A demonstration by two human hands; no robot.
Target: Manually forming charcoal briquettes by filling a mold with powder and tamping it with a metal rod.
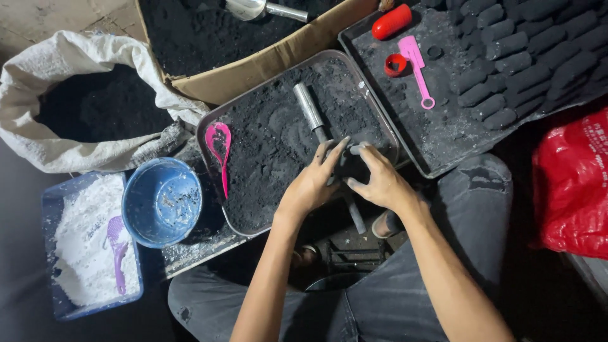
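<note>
While both hands pinch it, the black lump (352, 166) sits between left hand (315, 182) and right hand (380, 180).

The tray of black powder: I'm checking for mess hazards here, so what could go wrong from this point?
The tray overhangs the person's lap, so pressing by the left hand and right hand might tip it. Black powder could also spill into the white powder bin nearby.
</note>
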